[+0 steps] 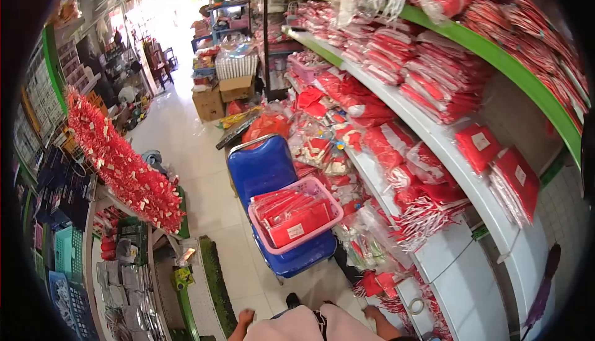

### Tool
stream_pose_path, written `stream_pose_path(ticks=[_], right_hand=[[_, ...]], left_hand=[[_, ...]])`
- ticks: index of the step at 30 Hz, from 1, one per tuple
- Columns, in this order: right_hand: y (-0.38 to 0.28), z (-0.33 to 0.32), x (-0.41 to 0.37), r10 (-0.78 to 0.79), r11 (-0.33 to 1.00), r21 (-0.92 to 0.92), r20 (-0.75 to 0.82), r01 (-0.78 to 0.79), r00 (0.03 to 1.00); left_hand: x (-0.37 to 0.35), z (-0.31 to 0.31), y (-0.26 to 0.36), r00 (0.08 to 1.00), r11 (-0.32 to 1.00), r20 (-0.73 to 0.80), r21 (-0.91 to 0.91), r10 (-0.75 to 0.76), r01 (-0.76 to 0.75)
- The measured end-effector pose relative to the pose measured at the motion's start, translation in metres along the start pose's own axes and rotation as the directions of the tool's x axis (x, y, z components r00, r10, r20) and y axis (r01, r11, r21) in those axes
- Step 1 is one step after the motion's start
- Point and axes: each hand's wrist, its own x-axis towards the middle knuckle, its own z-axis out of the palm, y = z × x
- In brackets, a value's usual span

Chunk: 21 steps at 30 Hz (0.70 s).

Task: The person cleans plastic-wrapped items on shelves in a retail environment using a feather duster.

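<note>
At frame centre, a pink basket [304, 243] of red packets [291, 214] sits on a blue chair [260, 167]; shelves [452, 260] of red goods fill the right.

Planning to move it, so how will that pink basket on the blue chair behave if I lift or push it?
The basket probably feels fairly heavy, since it is packed full of red packets. It seems to sit tilted on the chair, so a push may slide or tip it. Its plastic rim looks stiff.

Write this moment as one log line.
left hand: beside body | right hand: beside body | ahead: pink basket, red packets, on blue chair
</note>
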Motion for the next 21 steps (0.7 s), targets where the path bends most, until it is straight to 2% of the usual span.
stream_pose_path(ticks=[1, 2, 3, 4, 6, 7, 9, 11, 13, 14, 15, 18, 21], right_hand=[[-0.046, -0.044, -0.012, 0.038, 0.999, 0.026, -0.211, -0.033, 0.977], [-0.042, -0.044, 0.031, -0.244, 0.967, -0.088, -0.590, 0.239, 0.769], [-0.082, -0.087, 0.018, -0.087, 0.983, 0.075, -0.613, 0.167, 0.785], [-0.119, -0.136, 0.002, -0.126, 0.956, 0.154, -0.551, 0.249, 0.825], [-0.163, -0.182, 0.018, -0.080, 0.911, 0.269, -0.627, 0.312, 0.775], [-0.187, -0.209, 0.015, -0.114, 0.885, 0.281, -0.643, 0.372, 0.757], [-0.221, -0.250, 0.022, -0.179, 0.831, 0.292, -0.664, 0.473, 0.726], [-0.238, -0.280, 0.048, -0.246, 0.783, 0.293, -0.666, 0.549, 0.705], [-0.246, -0.305, 0.083, -0.272, 0.752, 0.333, -0.629, 0.569, 0.728], [-0.249, -0.311, 0.099, -0.284, 0.736, 0.359, -0.607, 0.574, 0.742], [-0.258, -0.326, 0.097, -0.325, 0.707, 0.311, -0.655, 0.635, 0.682], [-0.266, -0.355, 0.126, -0.272, 0.674, 0.413, -0.632, 0.612, 0.726], [-0.272, -0.377, 0.147, -0.257, 0.670, 0.401, -0.664, 0.624, 0.702]], left_hand=[[-0.017, -0.050, 0.079, 0.999, 0.990, 0.020, -0.138, 0.038, -0.035], [0.021, -0.031, 0.065, 0.996, 0.956, 0.090, -0.291, -0.023, 0.048], [0.034, -0.036, 0.087, 0.998, 0.944, 0.063, -0.329, 0.008, 0.013], [0.051, -0.037, 0.104, 0.998, 0.919, 0.033, -0.392, 0.044, -0.028], [0.058, -0.060, 0.169, 0.993, 0.842, 0.113, -0.530, -0.046, 0.099], [0.064, -0.066, 0.190, 0.985, 0.788, 0.155, -0.597, -0.071, 0.150], [0.085, -0.065, 0.221, 0.984, 0.733, 0.178, -0.666, -0.022, 0.137], [0.101, -0.056, 0.248, 0.983, 0.683, 0.180, -0.722, 0.028, 0.113], [0.114, -0.051, 0.275, 0.985, 0.647, 0.157, -0.759, 0.073, 0.073], [0.118, -0.049, 0.286, 0.987, 0.633, 0.149, -0.770, 0.056, 0.081], [0.119, -0.050, 0.303, 0.989, 0.618, 0.143, -0.781, 0.039, 0.089], [0.139, -0.042, 0.331, 0.991, 0.568, 0.126, -0.813, -0.039, 0.125], [0.157, -0.026, 0.340, 0.987, 0.517, 0.042, -0.848, -0.154, 0.117]])
